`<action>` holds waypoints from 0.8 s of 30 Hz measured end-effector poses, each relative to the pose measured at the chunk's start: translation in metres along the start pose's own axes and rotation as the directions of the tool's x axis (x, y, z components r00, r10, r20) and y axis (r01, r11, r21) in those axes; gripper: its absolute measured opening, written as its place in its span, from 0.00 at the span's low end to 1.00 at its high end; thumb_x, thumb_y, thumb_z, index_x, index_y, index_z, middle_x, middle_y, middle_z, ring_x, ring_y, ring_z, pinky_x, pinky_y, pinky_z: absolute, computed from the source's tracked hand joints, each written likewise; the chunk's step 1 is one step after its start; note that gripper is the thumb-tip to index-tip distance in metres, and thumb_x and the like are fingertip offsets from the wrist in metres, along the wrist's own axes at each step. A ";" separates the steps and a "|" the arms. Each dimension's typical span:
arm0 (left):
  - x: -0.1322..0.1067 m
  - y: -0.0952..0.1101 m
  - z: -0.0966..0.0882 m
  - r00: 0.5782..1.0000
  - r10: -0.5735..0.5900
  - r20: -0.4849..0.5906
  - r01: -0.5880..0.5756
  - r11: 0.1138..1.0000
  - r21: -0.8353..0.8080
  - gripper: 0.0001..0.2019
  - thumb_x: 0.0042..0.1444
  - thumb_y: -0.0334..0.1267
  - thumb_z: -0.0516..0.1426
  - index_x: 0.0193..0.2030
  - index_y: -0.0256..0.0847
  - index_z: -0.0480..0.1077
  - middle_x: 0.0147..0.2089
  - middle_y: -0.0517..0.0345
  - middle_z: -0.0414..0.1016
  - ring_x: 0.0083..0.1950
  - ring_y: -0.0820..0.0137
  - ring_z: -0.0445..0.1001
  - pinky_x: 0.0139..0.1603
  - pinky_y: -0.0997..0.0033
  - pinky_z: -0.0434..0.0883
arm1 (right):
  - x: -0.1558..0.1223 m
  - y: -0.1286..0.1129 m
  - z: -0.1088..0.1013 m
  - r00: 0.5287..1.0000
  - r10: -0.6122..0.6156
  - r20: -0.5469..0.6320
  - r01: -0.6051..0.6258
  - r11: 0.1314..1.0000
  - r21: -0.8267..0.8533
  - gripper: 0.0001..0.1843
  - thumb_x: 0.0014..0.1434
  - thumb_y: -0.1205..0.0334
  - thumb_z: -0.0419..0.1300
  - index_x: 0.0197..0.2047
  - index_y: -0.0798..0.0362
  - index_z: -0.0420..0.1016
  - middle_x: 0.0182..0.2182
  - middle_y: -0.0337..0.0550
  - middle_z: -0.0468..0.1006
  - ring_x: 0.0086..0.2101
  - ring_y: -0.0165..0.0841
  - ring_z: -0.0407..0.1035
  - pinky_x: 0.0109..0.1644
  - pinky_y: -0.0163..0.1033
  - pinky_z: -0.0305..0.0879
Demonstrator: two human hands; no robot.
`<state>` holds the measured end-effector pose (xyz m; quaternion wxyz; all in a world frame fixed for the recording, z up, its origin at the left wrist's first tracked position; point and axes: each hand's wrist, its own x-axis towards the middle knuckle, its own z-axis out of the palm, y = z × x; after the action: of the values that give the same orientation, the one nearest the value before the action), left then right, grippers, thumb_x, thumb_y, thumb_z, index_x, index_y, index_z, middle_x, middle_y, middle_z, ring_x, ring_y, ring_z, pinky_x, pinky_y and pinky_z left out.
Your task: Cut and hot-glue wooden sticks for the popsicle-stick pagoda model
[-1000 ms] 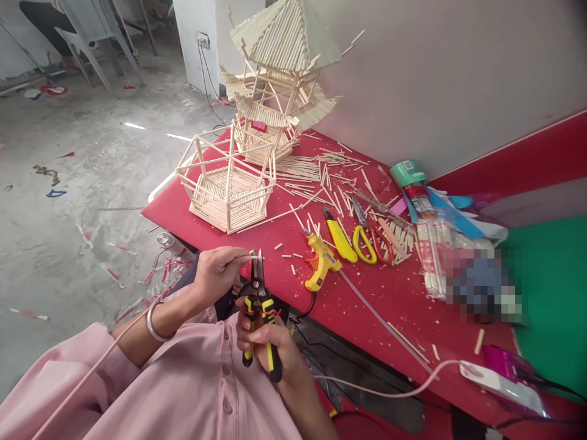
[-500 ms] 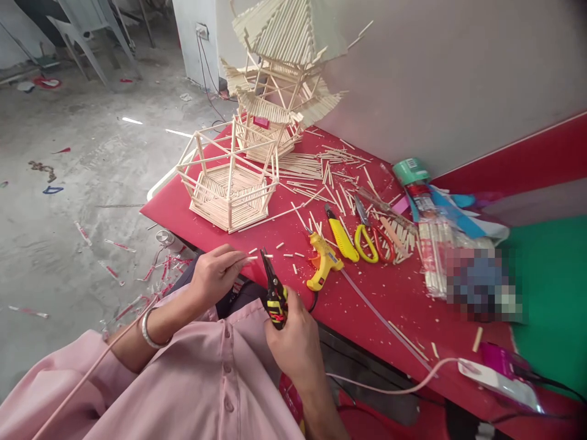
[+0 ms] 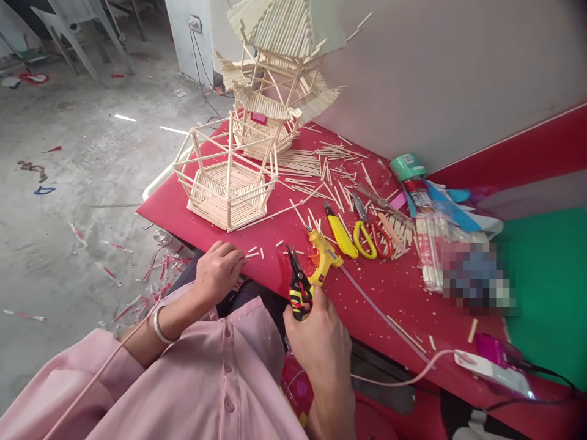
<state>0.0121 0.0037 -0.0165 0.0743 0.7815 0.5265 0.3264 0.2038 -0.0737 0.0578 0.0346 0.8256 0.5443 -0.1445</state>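
Observation:
My left hand (image 3: 219,272) is closed at the table's front edge, with a short wooden stick (image 3: 250,255) showing past its fingertips. Black-and-yellow pliers (image 3: 300,287) sit in the grip of my right hand (image 3: 321,330), their narrow dark jaws slanting up and slightly parted, with nothing seen between them. Small cut stick pieces (image 3: 279,243) lie between the two hands. Just right of the pliers rests a yellow hot glue gun (image 3: 324,260). Beyond my left hand stands a six-sided stick frame (image 3: 229,208) with a slatted floor.
A tiered pagoda of sticks (image 3: 279,30) rises at the back by the wall. Loose sticks (image 3: 339,156), a yellow utility knife (image 3: 342,232) and yellow-handled scissors (image 3: 365,240) lie on the red table (image 3: 160,208). Bundled sticks (image 3: 428,250) are at the right. A cable crosses my left forearm.
My right hand has moved right with the pliers, away from my left hand and nearer the glue gun. My left hand still holds its stick. The view has shifted slightly.

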 end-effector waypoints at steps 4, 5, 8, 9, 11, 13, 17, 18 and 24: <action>-0.001 0.003 0.000 1.000 0.022 -0.016 -0.021 0.999 0.049 0.10 0.64 0.36 0.55 0.33 0.42 0.75 0.33 0.56 0.75 0.35 0.70 0.71 0.34 0.72 0.67 | -0.002 0.001 0.000 0.999 -0.045 0.025 0.043 0.994 0.099 0.33 0.59 0.57 0.56 0.64 0.62 0.60 0.50 0.58 0.76 0.45 0.45 0.75 0.45 0.43 0.67; -0.001 0.004 0.000 1.000 0.024 -0.017 -0.023 0.998 0.056 0.11 0.64 0.36 0.54 0.32 0.42 0.75 0.34 0.56 0.75 0.35 0.70 0.71 0.33 0.72 0.67 | -0.002 0.000 0.000 0.997 -0.071 0.040 0.065 0.990 0.128 0.33 0.59 0.57 0.56 0.65 0.62 0.60 0.51 0.59 0.76 0.45 0.45 0.75 0.46 0.43 0.67; -0.001 0.005 0.000 1.000 0.019 -0.011 -0.018 0.997 0.073 0.11 0.64 0.34 0.53 0.33 0.43 0.75 0.34 0.55 0.75 0.35 0.70 0.71 0.34 0.72 0.67 | -0.003 -0.007 0.004 0.985 -0.147 0.092 0.130 0.977 0.172 0.33 0.59 0.56 0.57 0.65 0.61 0.61 0.50 0.57 0.78 0.45 0.45 0.75 0.47 0.42 0.67; -0.001 0.005 0.000 1.000 0.017 -0.007 -0.017 0.997 0.078 0.12 0.64 0.34 0.53 0.33 0.43 0.75 0.34 0.55 0.75 0.35 0.70 0.72 0.34 0.72 0.67 | -0.003 -0.010 0.005 0.981 -0.165 0.104 0.145 0.974 0.171 0.33 0.59 0.56 0.57 0.66 0.60 0.60 0.50 0.57 0.78 0.45 0.45 0.76 0.46 0.43 0.67; -0.001 0.005 0.001 1.000 0.015 0.004 -0.016 0.996 0.087 0.11 0.64 0.34 0.52 0.34 0.43 0.76 0.35 0.55 0.75 0.36 0.70 0.72 0.35 0.71 0.67 | -0.002 -0.014 0.007 0.975 -0.190 0.112 0.171 0.972 0.162 0.35 0.59 0.56 0.57 0.67 0.56 0.58 0.49 0.55 0.79 0.45 0.46 0.76 0.45 0.43 0.67; -0.001 0.005 0.001 1.000 0.007 0.014 -0.008 0.995 0.100 0.12 0.65 0.35 0.52 0.35 0.43 0.76 0.35 0.55 0.76 0.36 0.69 0.72 0.35 0.71 0.67 | 0.002 -0.017 0.008 0.972 -0.208 0.110 0.190 0.969 0.157 0.34 0.60 0.55 0.57 0.68 0.53 0.58 0.48 0.53 0.80 0.44 0.46 0.76 0.43 0.42 0.67; 0.001 0.007 0.002 1.000 -0.012 0.016 0.010 0.992 0.122 0.12 0.65 0.35 0.52 0.35 0.43 0.76 0.34 0.55 0.76 0.36 0.69 0.72 0.34 0.72 0.67 | 0.013 -0.019 0.007 0.969 -0.230 0.094 0.212 0.963 0.166 0.33 0.61 0.55 0.56 0.67 0.54 0.60 0.44 0.53 0.81 0.42 0.44 0.76 0.42 0.41 0.67; 0.002 0.007 0.003 1.000 -0.014 0.012 0.012 0.992 0.124 0.11 0.64 0.35 0.52 0.35 0.43 0.76 0.34 0.55 0.76 0.36 0.70 0.72 0.34 0.72 0.66 | 0.016 -0.019 0.006 0.969 -0.231 0.089 0.213 0.961 0.173 0.33 0.61 0.54 0.56 0.67 0.55 0.60 0.44 0.53 0.81 0.42 0.44 0.76 0.42 0.40 0.67; 0.002 0.009 0.005 1.000 -0.019 -0.023 0.022 0.989 0.144 0.09 0.63 0.35 0.55 0.35 0.44 0.77 0.33 0.57 0.75 0.35 0.71 0.73 0.31 0.72 0.65 | 0.026 -0.022 0.001 0.967 -0.232 0.103 0.208 0.957 0.200 0.33 0.60 0.55 0.57 0.67 0.56 0.61 0.41 0.53 0.82 0.42 0.44 0.76 0.43 0.41 0.66</action>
<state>0.0224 0.0026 -0.0150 0.0153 0.7759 0.5574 0.2951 0.1932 -0.0420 0.0517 -0.0254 0.7487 0.6135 -0.2499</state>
